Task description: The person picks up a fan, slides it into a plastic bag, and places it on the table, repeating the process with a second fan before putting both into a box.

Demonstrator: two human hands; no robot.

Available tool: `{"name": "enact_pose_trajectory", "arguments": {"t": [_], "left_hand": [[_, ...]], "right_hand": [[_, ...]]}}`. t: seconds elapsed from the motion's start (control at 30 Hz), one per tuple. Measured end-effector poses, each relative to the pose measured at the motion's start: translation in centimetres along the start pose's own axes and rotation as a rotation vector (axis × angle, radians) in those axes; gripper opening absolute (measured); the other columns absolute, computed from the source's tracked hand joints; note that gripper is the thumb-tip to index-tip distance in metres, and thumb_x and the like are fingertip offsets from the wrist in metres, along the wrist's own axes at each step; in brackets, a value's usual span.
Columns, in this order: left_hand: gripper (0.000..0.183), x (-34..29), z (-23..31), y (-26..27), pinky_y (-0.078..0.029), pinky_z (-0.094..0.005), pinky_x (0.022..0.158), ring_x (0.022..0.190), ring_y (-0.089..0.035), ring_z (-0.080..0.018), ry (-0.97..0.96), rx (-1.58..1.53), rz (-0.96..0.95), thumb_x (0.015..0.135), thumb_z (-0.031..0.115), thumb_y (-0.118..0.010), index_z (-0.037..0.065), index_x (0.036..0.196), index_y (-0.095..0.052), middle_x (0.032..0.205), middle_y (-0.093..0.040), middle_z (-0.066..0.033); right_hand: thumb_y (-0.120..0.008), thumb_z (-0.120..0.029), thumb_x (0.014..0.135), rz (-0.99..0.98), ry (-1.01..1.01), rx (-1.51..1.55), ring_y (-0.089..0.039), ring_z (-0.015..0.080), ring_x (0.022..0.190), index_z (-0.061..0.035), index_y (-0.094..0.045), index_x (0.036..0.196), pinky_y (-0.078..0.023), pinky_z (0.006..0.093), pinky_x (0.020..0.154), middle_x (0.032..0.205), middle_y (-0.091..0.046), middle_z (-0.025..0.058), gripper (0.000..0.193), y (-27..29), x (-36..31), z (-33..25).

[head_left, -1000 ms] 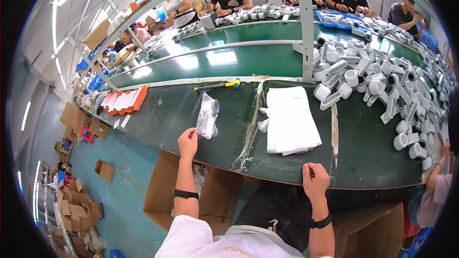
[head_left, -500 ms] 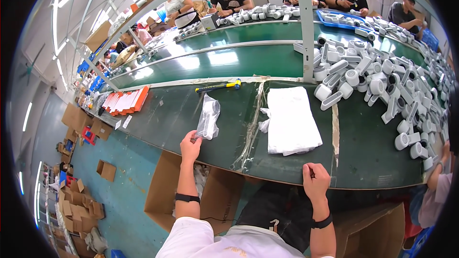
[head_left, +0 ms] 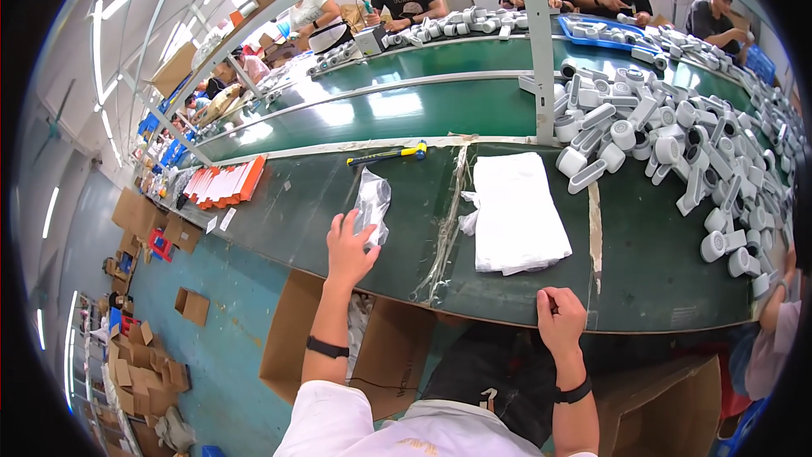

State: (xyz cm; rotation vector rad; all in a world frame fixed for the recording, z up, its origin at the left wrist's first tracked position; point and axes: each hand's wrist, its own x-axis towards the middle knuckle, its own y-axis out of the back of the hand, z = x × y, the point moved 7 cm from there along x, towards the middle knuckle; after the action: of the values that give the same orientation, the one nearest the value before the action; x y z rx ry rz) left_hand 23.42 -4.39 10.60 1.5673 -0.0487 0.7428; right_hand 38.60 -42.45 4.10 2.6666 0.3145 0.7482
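A white and grey plastic device in a clear plastic bag [head_left: 372, 203] lies on the dark green bench, left of centre. My left hand [head_left: 350, 250] is open at its near end, fingers spread, the fingertips over or against the bag; whether they press on it I cannot tell. My right hand [head_left: 561, 317] is at the bench's front edge, its fingers curled in with nothing showing in them. Just beyond it lies a stack of white plastic bags [head_left: 520, 216].
A large heap of white-grey devices [head_left: 668, 140] covers the right side. A yellow and black hammer [head_left: 387, 154] lies farther back, with orange and white boxes [head_left: 224, 182] at left. A metal post [head_left: 541, 59] rises behind. Open cartons [head_left: 292, 330] stand below; several people work across.
My left hand has let go of the bag's near end, spread its fingers and moved slightly forward and right over it. The right hand has stayed almost still.
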Motion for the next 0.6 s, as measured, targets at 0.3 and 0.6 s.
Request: {"name": "enact_pose_trajectory", "arguments": {"t": [0.3, 0.6], "left_hand": [[0.019, 1.0, -0.2, -3.7, -0.036, -0.0470, 0.095, 0.125, -0.040, -0.0338, -0.126, 0.332, -0.149, 0.073, 0.018, -0.073, 0.017, 0.093, -0.074, 0.133, -0.051, -0.0071], [0.006, 1.3, -1.2, -2.4, -0.039, -0.0448, 0.096, 0.121, -0.047, -0.0303, -0.106, 0.028, -0.028, 0.082, 0.013, -0.067, 0.009, 0.086, -0.069, 0.124, -0.058, -0.0068]], "right_hand": [[-0.068, -0.008, 0.085, 0.002, 0.001, 0.033, -0.059, 0.0203, 0.059, -0.0030, -0.066, 0.084, -0.047, 0.0305, 0.054, 0.072, -0.061, 0.0081, 0.006, 0.1, -0.1, 0.1], [-0.067, -0.005, 0.085, 0.015, 0.032, 0.059, -0.055, 0.0178, 0.055, -0.0009, -0.065, 0.085, -0.043, 0.0285, 0.051, 0.072, -0.060, 0.0085, 0.005, 0.2, -0.1, -0.2]]}}
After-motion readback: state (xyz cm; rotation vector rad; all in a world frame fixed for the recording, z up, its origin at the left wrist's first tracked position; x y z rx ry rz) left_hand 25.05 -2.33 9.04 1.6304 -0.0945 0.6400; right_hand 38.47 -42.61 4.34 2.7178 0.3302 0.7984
